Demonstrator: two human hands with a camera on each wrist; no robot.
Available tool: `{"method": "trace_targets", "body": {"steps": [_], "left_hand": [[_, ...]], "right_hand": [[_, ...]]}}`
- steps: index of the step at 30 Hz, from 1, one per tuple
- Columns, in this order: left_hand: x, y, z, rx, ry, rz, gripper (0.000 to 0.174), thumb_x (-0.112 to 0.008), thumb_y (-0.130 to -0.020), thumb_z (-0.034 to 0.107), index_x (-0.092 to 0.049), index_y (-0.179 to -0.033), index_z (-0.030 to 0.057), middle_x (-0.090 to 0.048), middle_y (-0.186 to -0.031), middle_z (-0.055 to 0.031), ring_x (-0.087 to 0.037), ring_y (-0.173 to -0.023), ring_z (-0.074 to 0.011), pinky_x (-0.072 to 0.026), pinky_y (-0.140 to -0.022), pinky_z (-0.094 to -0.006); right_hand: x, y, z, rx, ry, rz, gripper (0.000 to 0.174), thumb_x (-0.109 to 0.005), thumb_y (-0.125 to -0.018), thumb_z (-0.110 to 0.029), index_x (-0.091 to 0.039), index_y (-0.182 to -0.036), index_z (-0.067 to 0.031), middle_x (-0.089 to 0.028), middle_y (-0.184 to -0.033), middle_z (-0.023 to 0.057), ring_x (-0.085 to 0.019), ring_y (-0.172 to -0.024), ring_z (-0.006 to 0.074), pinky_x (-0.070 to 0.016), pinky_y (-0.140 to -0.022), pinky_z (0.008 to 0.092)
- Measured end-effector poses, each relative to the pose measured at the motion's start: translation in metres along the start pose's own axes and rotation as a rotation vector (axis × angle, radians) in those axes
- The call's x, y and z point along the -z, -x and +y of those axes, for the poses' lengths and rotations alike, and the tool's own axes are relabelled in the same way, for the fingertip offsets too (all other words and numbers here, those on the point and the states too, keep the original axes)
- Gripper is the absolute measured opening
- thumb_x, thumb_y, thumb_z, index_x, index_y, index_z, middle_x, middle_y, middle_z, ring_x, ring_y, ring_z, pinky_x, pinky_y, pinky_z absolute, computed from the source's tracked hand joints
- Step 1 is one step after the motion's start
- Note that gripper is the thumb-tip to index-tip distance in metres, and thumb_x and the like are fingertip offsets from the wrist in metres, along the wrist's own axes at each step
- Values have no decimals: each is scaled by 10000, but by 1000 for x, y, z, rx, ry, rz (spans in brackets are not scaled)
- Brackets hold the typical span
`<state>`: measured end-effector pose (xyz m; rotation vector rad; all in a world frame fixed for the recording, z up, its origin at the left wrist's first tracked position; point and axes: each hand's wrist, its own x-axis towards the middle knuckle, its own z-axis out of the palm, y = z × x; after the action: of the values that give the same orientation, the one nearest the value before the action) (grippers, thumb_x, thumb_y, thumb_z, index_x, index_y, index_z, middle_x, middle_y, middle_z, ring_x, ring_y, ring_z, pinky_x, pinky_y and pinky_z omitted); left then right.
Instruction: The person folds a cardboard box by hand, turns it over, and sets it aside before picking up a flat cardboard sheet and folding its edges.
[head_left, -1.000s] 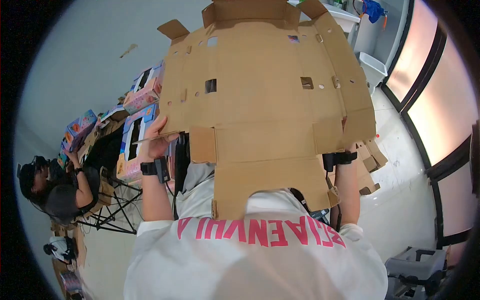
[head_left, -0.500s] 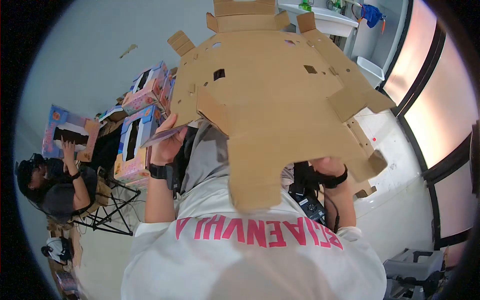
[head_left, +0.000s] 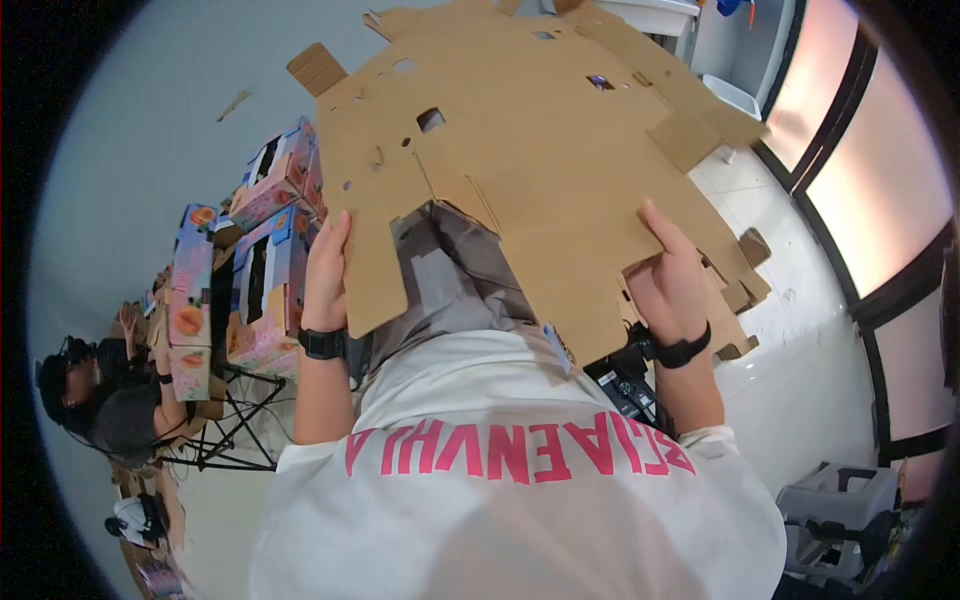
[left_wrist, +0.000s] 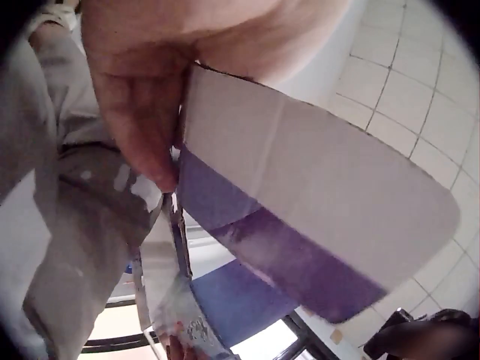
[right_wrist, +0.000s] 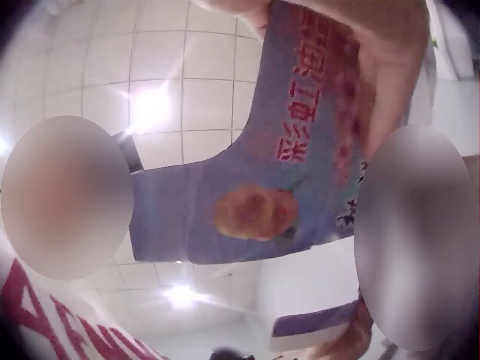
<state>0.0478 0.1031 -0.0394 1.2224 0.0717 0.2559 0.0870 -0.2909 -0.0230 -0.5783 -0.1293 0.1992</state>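
Observation:
A large flattened cardboard box, plain brown side up, is held out in front of the lap, with cut-outs and flaps along its edges. My left hand grips a flap on its left side, thumb on top. In the left wrist view, that hand pinches the flap, whose underside is white and purple. My right hand holds the near right part beside a curved cut-out, thumb over the brown face. The right wrist view shows the blue printed underside with red characters and a fruit picture.
Colourful printed boxes are stacked at the left, near a seated person handling another box. More cardboard lies on the floor at right. A white basin stands behind, and a grey plastic container at lower right.
The cardboard has turned and shifted, its near part swinging to the right. My right hand, hidden under it at first, now shows with its thumb on top. The person at left has turned their box.

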Motion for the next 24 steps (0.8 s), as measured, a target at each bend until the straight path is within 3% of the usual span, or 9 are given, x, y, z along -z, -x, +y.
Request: {"method": "trace_targets", "body": {"steps": [3,5,7,10,13,16,20,22,24], "left_hand": [[-2,3,2,43,32,-5,469,-440,-1079,364,-489,-1401,26,-635,-1281,-74,-676,-955,-156,-557,-799,-304],[-7,3,4,25,48,-79,493,-404,-1085,386,-481,-1405,19,-627,-1305,-108,-681,-942,-176,-561,-784,-311],[-11,4,0,-18,94,-204,514,-372,-1089,398,-474,-1411,11,-624,-1319,-151,-686,-930,-198,-565,-772,-315],[-3,7,-12,20,16,-146,504,-362,-1086,348,-457,-1438,0,-613,-1331,-210,-689,-914,-217,-564,-750,-311],[-6,6,-22,125,-99,-177,493,-384,-1076,325,-442,-1468,32,-628,-1317,-175,-652,-912,-177,-519,-804,-303],[-10,4,-32,191,-135,-162,483,-401,-1066,283,-469,-1441,-14,-652,-1279,-194,-676,-889,-174,-539,-758,-259],[-11,4,-36,191,-215,-184,468,-410,-1062,281,-500,-1413,-17,-663,-1261,-166,-648,-881,-146,-512,-790,-246],[-9,3,-36,210,-220,-186,464,-394,-1064,285,-498,-1420,6,-651,-1273,-141,-611,-879,-133,-478,-823,-253],[-7,3,-39,219,-225,-158,462,-401,-1059,284,-505,-1410,2,-660,-1246,-128,-602,-862,-129,-472,-818,-250]], "right_hand": [[6,-15,2,185,-10,58,282,-605,-962,-50,-579,-1230,34,-659,-1206,133,-636,-1115,264,-514,-967,376],[44,-32,-4,349,203,100,262,-604,-963,-49,-599,-1212,32,-661,-1191,130,-642,-1104,258,-517,-966,379],[53,-35,-21,383,163,118,261,-595,-966,-48,-607,-1214,30,-658,-1199,128,-638,-1115,260,-521,-963,382],[87,-43,-53,400,132,142,292,-591,-972,-63,-588,-1249,29,-645,-1234,126,-626,-1139,261,-516,-973,389],[146,-54,-95,403,116,168,343,-591,-979,-88,-554,-1299,29,-628,-1278,124,-613,-1167,261,-508,-991,398],[221,-61,-116,355,250,219,339,-557,-1020,-178,-554,-1285,33,-642,-1269,113,-612,-1171,239,-490,-1007,368],[334,-42,-104,254,379,407,305,-603,-992,-172,-588,-1262,-30,-666,-1210,93,-640,-1116,221,-519,-948,355],[427,-29,-97,42,361,567,299,-636,-964,-108,-583,-1246,-25,-660,-1221,103,-644,-1114,245,-544,-913,351],[473,-6,-74,-89,264,673,173,-653,-959,-140,-627,-1115,-70,-687,-1033,49,-666,-884,187,-538,-659,276]]}}
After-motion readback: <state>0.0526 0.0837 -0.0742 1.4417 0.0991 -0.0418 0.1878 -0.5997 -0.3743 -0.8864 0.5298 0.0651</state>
